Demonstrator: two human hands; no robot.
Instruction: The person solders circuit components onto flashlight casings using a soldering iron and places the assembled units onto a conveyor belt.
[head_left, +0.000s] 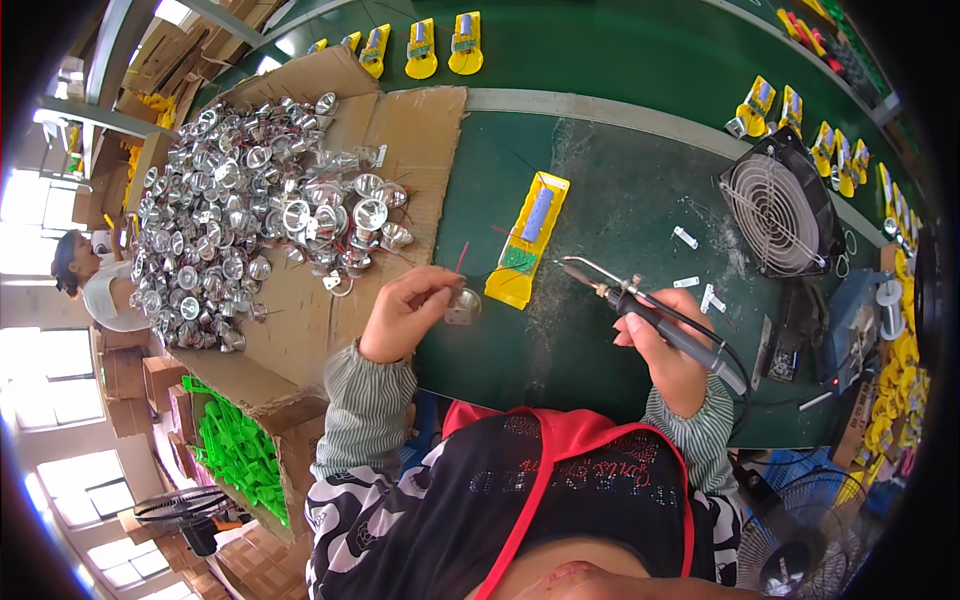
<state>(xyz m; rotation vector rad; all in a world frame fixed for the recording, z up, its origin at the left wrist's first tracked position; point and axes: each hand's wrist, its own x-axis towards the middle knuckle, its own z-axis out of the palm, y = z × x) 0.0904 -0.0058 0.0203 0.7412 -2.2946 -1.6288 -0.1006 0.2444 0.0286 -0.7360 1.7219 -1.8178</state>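
Note:
My left hand [405,312] is closed, its fingertips pinching a small silver lamp reflector [463,307] with thin wires, one of them red and sticking up. Just beyond it on the green bench lies a yellow plastic housing [516,290], tilted, holding a blue-purple cylindrical battery [538,214] and a green circuit board [518,260]. Wires stick out from the board. My right hand [668,362] is wrapped around a soldering iron [682,340] that has a thin metal guide tube beside its tip. The tip points left, a little to the right of the housing and apart from it.
Left, a cardboard box [418,150] holds a heap of silver reflectors [215,200]. A square fan [775,210] stands at the right, near small white pieces [686,237]. More yellow housings [421,48] line the far green surface. Green plastic parts [235,450] fill a box lower left.

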